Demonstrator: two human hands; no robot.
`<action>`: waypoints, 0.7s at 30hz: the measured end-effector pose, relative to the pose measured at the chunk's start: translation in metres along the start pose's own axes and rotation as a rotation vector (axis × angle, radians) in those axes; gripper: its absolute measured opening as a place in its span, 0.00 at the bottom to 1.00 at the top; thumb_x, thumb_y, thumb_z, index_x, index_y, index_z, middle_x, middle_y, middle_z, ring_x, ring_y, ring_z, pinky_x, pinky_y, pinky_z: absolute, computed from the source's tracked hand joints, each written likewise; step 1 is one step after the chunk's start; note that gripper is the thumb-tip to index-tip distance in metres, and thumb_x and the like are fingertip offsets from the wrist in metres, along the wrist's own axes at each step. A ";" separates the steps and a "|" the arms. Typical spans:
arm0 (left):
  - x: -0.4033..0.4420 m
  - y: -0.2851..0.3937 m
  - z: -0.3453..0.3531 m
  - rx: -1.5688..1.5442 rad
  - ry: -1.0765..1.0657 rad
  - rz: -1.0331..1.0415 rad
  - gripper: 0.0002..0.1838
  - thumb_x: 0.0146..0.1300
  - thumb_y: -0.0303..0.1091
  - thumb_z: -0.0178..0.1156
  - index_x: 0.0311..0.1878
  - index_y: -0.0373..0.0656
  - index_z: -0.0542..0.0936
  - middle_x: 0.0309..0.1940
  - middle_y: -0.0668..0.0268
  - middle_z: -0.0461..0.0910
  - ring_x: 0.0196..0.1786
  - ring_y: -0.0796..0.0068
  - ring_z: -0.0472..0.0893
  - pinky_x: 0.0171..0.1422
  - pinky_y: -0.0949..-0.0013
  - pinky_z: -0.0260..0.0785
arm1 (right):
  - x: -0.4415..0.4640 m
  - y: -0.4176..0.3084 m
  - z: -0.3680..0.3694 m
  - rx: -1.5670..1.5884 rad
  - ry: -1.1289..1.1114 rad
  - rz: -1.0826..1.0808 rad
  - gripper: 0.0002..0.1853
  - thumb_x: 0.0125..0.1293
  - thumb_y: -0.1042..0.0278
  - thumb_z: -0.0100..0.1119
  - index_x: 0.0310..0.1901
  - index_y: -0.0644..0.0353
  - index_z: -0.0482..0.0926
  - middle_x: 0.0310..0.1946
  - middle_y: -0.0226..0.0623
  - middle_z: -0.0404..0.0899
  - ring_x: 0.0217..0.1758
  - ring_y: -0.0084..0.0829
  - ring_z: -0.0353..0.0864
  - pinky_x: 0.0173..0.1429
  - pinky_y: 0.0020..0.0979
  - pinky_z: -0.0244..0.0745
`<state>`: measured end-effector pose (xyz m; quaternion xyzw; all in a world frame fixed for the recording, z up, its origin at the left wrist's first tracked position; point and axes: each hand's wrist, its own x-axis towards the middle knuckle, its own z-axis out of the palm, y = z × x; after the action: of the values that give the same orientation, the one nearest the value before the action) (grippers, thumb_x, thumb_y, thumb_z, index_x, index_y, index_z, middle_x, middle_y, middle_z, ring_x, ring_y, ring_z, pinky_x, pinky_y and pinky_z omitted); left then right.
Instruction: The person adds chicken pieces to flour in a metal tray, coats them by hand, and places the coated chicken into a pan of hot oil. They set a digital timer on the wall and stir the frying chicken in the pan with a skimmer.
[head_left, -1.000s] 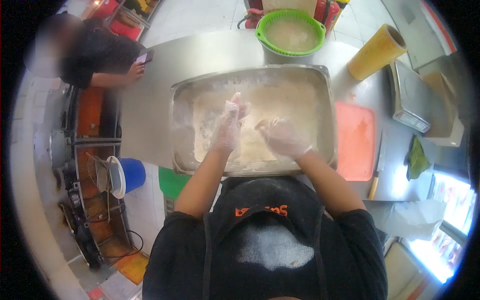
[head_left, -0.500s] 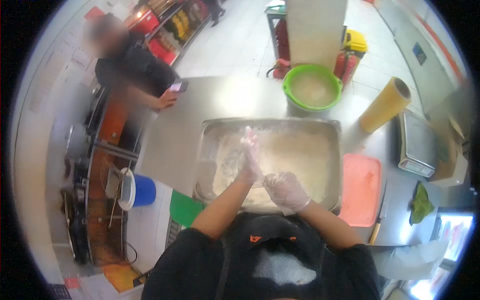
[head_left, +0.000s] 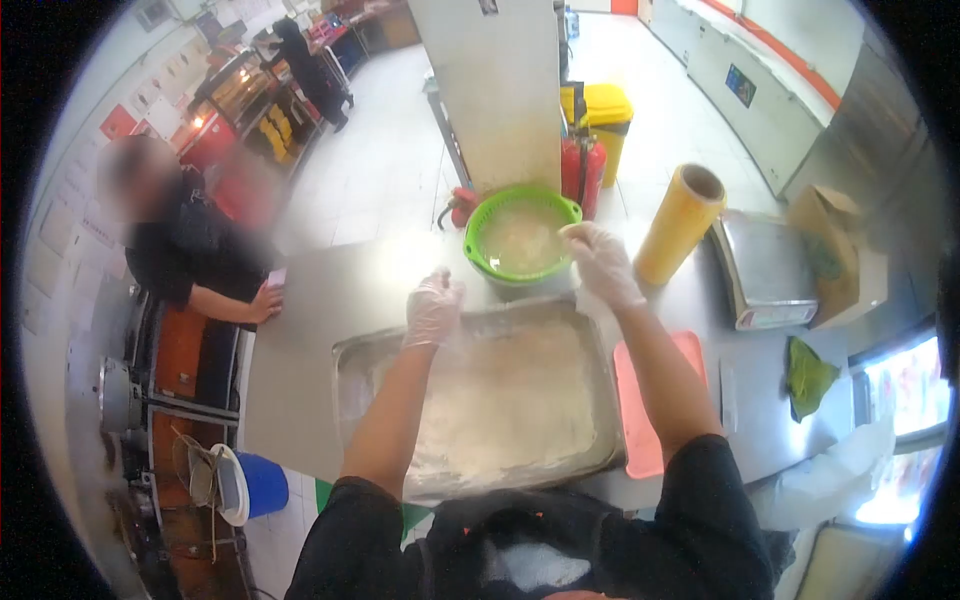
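Both hands wear clear plastic gloves. My left hand (head_left: pixel 434 308) is raised over the back left edge of the metal tray (head_left: pixel 612 440), its fingers curled; whether anything is in them is too small to tell. My right hand (head_left: pixel 603 262) is up at the right rim of the green basket (head_left: pixel 473 242), fingers pinched together at the rim, and what they hold, if anything, cannot be made out. Pale flour (head_left: pixel 510 400) covers the bottom of the tray. Cloudy liquid with pale pieces (head_left: pixel 522 240) shows inside the basket.
Right of the tray lie a pink tray (head_left: pixel 640 420), a knife (head_left: pixel 728 395) and a green cloth or leaf (head_left: pixel 808 378). A yellow roll (head_left: pixel 680 225) stands near a scale (head_left: pixel 765 270). At the left, a person (head_left: pixel 190 235) rests a hand on the table; another stands farther back.
Both hands have left the flour tray and moved forward, the right one to the basket. The view has tilted up, showing more of the room.
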<state>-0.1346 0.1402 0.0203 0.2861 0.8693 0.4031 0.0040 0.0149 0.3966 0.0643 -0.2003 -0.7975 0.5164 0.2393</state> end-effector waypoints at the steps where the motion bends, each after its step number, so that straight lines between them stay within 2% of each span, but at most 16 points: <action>1: 0.015 0.008 0.000 0.234 -0.146 -0.042 0.32 0.69 0.56 0.57 0.58 0.31 0.79 0.49 0.45 0.84 0.53 0.50 0.84 0.60 0.56 0.74 | 0.024 0.009 -0.011 -0.003 0.005 -0.026 0.16 0.65 0.65 0.59 0.50 0.65 0.83 0.44 0.41 0.87 0.49 0.32 0.85 0.57 0.36 0.76; 3: 0.037 0.016 0.010 0.269 -0.120 -0.082 0.32 0.68 0.57 0.58 0.56 0.32 0.80 0.48 0.46 0.84 0.53 0.50 0.84 0.59 0.55 0.74 | 0.065 0.044 -0.008 -0.228 0.118 -0.003 0.17 0.62 0.66 0.58 0.50 0.64 0.83 0.43 0.48 0.86 0.48 0.41 0.86 0.55 0.38 0.77; 4: 0.047 0.017 0.020 0.310 -0.116 -0.130 0.32 0.66 0.58 0.58 0.54 0.33 0.81 0.47 0.46 0.85 0.52 0.50 0.84 0.59 0.55 0.74 | 0.082 0.051 -0.005 -0.227 0.120 -0.014 0.17 0.62 0.66 0.58 0.50 0.64 0.83 0.43 0.48 0.86 0.48 0.41 0.86 0.55 0.38 0.77; 6: 0.063 0.017 0.038 0.394 -0.122 -0.223 0.32 0.64 0.60 0.59 0.49 0.34 0.84 0.45 0.46 0.85 0.51 0.49 0.85 0.57 0.54 0.75 | 0.106 0.068 0.003 -0.697 0.038 0.004 0.16 0.59 0.68 0.57 0.47 0.63 0.85 0.42 0.54 0.85 0.50 0.50 0.84 0.56 0.42 0.77; 10: 0.079 0.022 0.042 0.401 -0.119 -0.370 0.31 0.60 0.59 0.60 0.46 0.36 0.86 0.45 0.45 0.86 0.52 0.48 0.85 0.57 0.52 0.75 | 0.130 0.112 0.017 -0.658 0.132 0.047 0.14 0.57 0.67 0.57 0.42 0.63 0.87 0.39 0.57 0.84 0.49 0.54 0.83 0.54 0.45 0.77; 12: 0.090 0.013 0.048 0.372 -0.176 -0.438 0.30 0.59 0.57 0.59 0.46 0.37 0.87 0.45 0.44 0.85 0.52 0.47 0.84 0.56 0.52 0.76 | 0.133 0.112 0.018 -0.619 -0.044 0.125 0.13 0.55 0.66 0.60 0.37 0.66 0.87 0.39 0.57 0.84 0.48 0.52 0.85 0.53 0.44 0.79; 14: 0.095 0.007 0.052 0.344 -0.232 -0.512 0.28 0.58 0.56 0.58 0.46 0.37 0.87 0.46 0.43 0.85 0.52 0.47 0.84 0.56 0.52 0.76 | 0.129 0.101 0.019 -0.536 -0.010 0.196 0.13 0.55 0.66 0.61 0.37 0.66 0.87 0.39 0.57 0.85 0.47 0.52 0.86 0.53 0.43 0.80; 16: 0.096 0.007 0.055 0.342 -0.221 -0.469 0.26 0.56 0.51 0.57 0.46 0.38 0.87 0.46 0.40 0.84 0.52 0.45 0.84 0.56 0.51 0.76 | 0.137 0.110 0.023 -0.462 0.028 0.261 0.13 0.54 0.66 0.62 0.36 0.67 0.87 0.38 0.58 0.85 0.47 0.51 0.86 0.53 0.42 0.80; 18: 0.106 -0.012 0.067 0.348 -0.199 -0.407 0.25 0.57 0.50 0.56 0.45 0.38 0.86 0.44 0.40 0.84 0.51 0.45 0.84 0.55 0.50 0.75 | 0.158 0.151 0.033 -0.721 -0.223 0.308 0.16 0.53 0.67 0.63 0.41 0.67 0.87 0.42 0.57 0.85 0.51 0.48 0.86 0.56 0.40 0.80; 19: 0.108 -0.020 0.071 0.354 -0.169 -0.350 0.24 0.58 0.49 0.56 0.45 0.38 0.86 0.42 0.40 0.84 0.50 0.44 0.84 0.55 0.49 0.75 | 0.151 0.146 0.033 -0.721 -0.225 0.314 0.16 0.53 0.67 0.63 0.41 0.67 0.87 0.42 0.57 0.85 0.51 0.48 0.86 0.56 0.40 0.80; 20: 0.106 -0.015 0.068 0.355 -0.175 -0.355 0.24 0.58 0.49 0.56 0.45 0.38 0.86 0.42 0.40 0.84 0.50 0.44 0.84 0.55 0.49 0.75 | 0.138 0.131 0.033 -0.598 -0.085 0.370 0.16 0.52 0.66 0.63 0.42 0.66 0.86 0.42 0.55 0.86 0.50 0.47 0.86 0.55 0.40 0.79; 21: 0.103 0.000 0.058 0.256 -0.092 -0.270 0.23 0.59 0.48 0.55 0.43 0.37 0.85 0.39 0.40 0.84 0.47 0.43 0.84 0.53 0.48 0.75 | 0.132 0.115 0.031 -0.476 0.054 0.416 0.17 0.52 0.66 0.64 0.42 0.65 0.86 0.42 0.53 0.86 0.50 0.45 0.86 0.55 0.39 0.79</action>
<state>-0.2069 0.2321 0.0041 0.1832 0.9428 0.2717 0.0615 -0.1012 0.4930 -0.0290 -0.4231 -0.8313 0.3474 0.0961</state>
